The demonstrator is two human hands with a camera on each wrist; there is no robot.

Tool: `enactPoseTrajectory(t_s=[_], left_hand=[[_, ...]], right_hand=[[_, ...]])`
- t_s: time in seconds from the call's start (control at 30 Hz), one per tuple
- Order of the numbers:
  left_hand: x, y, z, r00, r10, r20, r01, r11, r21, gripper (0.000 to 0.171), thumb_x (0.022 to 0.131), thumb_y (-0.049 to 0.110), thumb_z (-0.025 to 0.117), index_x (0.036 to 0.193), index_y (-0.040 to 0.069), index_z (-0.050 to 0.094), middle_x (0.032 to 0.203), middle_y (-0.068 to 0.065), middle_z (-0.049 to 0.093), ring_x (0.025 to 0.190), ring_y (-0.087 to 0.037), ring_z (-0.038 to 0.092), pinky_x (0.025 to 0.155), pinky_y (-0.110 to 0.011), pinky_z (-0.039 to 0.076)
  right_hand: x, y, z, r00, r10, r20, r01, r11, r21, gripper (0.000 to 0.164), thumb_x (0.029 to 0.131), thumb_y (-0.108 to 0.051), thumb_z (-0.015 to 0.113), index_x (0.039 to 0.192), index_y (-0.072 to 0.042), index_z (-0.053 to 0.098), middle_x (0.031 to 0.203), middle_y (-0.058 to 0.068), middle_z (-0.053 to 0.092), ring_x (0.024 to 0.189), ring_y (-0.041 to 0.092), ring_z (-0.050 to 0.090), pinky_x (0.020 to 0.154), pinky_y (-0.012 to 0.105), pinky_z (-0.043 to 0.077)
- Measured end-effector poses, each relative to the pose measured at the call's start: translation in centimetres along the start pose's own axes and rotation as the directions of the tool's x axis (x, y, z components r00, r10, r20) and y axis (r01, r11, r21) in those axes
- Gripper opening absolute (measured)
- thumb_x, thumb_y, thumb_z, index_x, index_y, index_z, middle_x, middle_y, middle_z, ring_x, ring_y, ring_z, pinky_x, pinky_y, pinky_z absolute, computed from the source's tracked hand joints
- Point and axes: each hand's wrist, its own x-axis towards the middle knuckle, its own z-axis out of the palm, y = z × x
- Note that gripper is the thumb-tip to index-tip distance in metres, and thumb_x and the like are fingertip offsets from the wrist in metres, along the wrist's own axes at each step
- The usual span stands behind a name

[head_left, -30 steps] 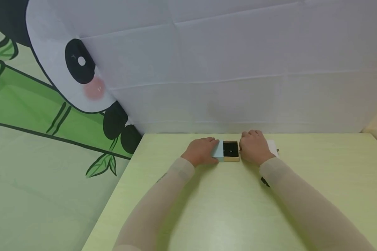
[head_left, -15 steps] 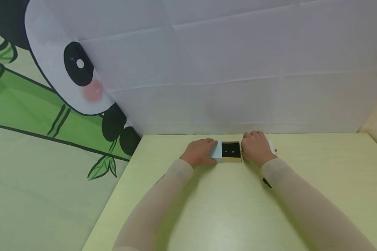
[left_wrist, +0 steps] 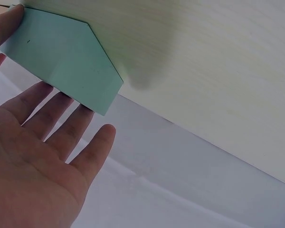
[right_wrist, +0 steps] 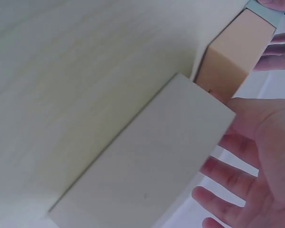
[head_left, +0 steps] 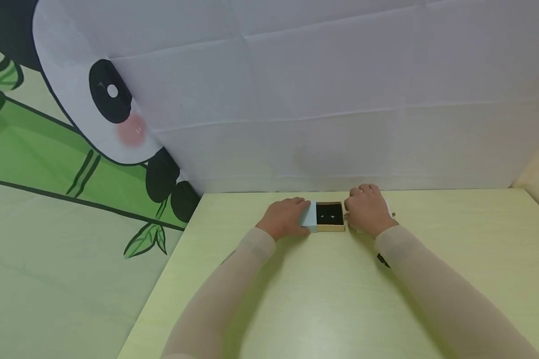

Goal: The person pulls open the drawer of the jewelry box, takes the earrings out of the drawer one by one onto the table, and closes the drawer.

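Observation:
A small drawer-style jewellery box stands near the table's back edge. Its pale blue sleeve (head_left: 310, 217) is gripped by my left hand (head_left: 285, 218), thumb on the near side and fingers on the far side. From the sleeve's right end projects a tan drawer (head_left: 331, 228) with a black lining, on which two small star-like silver pieces (head_left: 327, 216) lie. My right hand (head_left: 367, 210) pinches at the drawer's right end, where a tiny pull tab (right_wrist: 210, 90) shows. The fingertips there are partly hidden by a white box (right_wrist: 142, 156) in the right wrist view.
In the head view the white box (head_left: 389, 206) sits behind my right hand, mostly covered, with a small tab (head_left: 394, 214) at its right. A white cloth (head_left: 296, 99) hangs behind the table (head_left: 305, 299); a panda print is at left.
Between one second and half a second ago, the drawer slid right out of the sleeve, uncovering both silver pieces. Since then it has stayed nearly still, with the right hand shifting slightly.

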Motion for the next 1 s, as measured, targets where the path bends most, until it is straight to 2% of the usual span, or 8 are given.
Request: enactPoseTrajectory(t_s=[0.17,0.47,0.83,1.0], left_hand=[[0.3,-0.1,-0.1,1.0,-0.013,0.001,0.013,1.0,-0.005,0.086,0.105,0.051,0.086,0.178,0.02,0.053,0.179,-0.003,0.062,0.156,-0.027,0.069,0.121,-0.047,0.064],[1.1,0.1,-0.2,0.999,-0.039,0.01,0.039,0.999,-0.001,0.087,0.106,0.053,0.086,0.179,0.02,0.052,0.18,-0.003,0.061,0.158,-0.027,0.067,0.123,-0.046,0.063],[2.1,0.3,-0.3,0.998,-0.055,-0.008,0.055,0.998,-0.006,0.087,0.105,0.053,0.087,0.178,0.02,0.053,0.178,-0.002,0.063,0.152,-0.026,0.07,0.117,-0.045,0.065],[2.7,0.3,-0.3,0.998,-0.061,-0.009,0.061,0.998,-0.008,0.086,0.106,0.053,0.087,0.178,0.02,0.053,0.177,-0.003,0.063,0.151,-0.026,0.07,0.117,-0.045,0.065]], right_hand=[[0.7,0.4,-0.4,1.0,-0.011,-0.014,0.011,1.0,0.003,0.016,0.103,-0.021,0.09,0.113,-0.009,0.091,0.122,0.017,0.082,0.137,0.049,0.07,0.131,0.07,0.048],[2.0,0.6,-0.8,0.997,-0.053,-0.049,0.055,0.998,0.03,0.012,0.102,-0.01,0.081,0.107,-0.008,0.091,0.119,0.016,0.082,0.138,0.05,0.07,0.131,0.071,0.047],[4.1,0.0,-1.2,0.995,-0.097,-0.023,0.099,0.993,0.067,0.006,0.101,-0.013,0.084,0.102,-0.01,0.089,0.115,0.014,0.081,0.14,0.049,0.069,0.134,0.07,0.045],[4.8,0.1,-1.2,0.992,-0.123,-0.018,0.124,0.99,0.072,0.006,0.102,-0.014,0.085,0.103,-0.011,0.09,0.119,0.014,0.081,0.139,0.048,0.069,0.134,0.069,0.045]])
